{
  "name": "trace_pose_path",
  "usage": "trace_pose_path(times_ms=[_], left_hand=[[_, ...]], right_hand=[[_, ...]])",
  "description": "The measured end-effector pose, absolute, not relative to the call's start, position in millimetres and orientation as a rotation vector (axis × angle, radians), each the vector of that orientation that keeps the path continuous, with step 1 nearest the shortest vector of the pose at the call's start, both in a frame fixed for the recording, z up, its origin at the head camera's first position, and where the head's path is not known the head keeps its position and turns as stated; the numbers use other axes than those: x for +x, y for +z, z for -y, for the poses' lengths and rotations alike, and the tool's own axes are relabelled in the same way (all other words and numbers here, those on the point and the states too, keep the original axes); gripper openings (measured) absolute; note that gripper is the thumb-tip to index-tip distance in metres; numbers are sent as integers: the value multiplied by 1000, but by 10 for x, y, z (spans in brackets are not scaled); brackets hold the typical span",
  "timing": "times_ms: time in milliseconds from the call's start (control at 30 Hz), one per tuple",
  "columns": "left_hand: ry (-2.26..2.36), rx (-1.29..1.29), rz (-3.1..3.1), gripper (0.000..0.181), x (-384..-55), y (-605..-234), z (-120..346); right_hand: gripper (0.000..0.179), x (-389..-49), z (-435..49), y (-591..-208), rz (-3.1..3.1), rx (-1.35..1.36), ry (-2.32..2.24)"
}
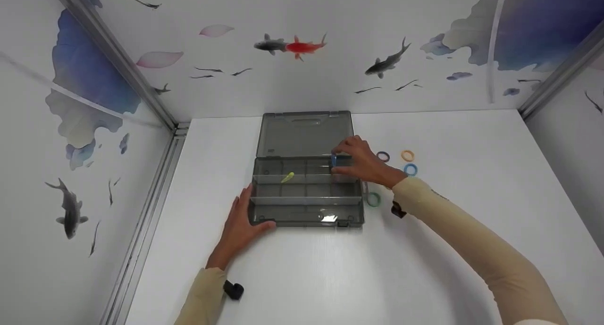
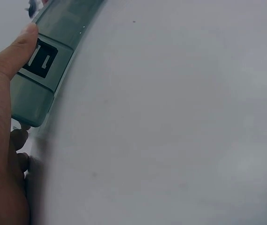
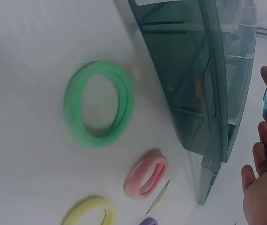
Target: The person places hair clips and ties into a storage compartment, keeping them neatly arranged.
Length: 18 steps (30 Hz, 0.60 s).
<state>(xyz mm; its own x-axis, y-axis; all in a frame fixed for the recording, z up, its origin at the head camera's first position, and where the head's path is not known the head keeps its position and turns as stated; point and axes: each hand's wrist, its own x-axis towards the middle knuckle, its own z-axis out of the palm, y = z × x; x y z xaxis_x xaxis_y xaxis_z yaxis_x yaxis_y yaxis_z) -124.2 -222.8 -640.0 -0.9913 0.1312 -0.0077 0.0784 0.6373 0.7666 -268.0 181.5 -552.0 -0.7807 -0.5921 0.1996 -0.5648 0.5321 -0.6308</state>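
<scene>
A grey see-through tackle box (image 1: pixel 306 216) lies with its lid (image 1: pixel 306 134) swung back toward the wall. Against its front left corner rests my left hand (image 1: pixel 238 230), fingers straight along the side and thumb on the front edge; the left wrist view shows that thumb beside the latch (image 2: pixel 40 58). Over the box's back right compartments, my right hand (image 1: pixel 363 162) pinches a small, thin blue soft lure (image 3: pixel 265 102) between thumb and forefinger. A yellow soft lure (image 1: pixel 289 177) with a thick head and narrow tail lies inside the box, at a divider.
Right of the box lie several coloured rings, among them a green ring (image 3: pixel 100 105), a pink ring (image 3: pixel 146 176), a yellow ring (image 3: pixel 89 211) and an orange ring (image 1: pixel 407 155). A slim pale lure (image 3: pixel 158 198) lies by the pink one. Behind the white table stands a fish-patterned wall (image 1: pixel 321 89).
</scene>
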Motion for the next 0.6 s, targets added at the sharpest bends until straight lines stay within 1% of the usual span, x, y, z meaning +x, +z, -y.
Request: trace_pose_path(times_ms=[167,433,600], left_hand=[[1298,177,-2797,126,-1240,-6394,2220],[1291,169,-2793,127,-1235,-6396,2214],[1279,176,-2798,127,-1241,-6401,2213]], right_hand=[[52,-2696,-1682,-5474,-2696,-969,-1049],[49,-2755,-1476,-5483,-2718,-1035,-956],[51,-2764,-1348,-5468,-2680,-965,-920]])
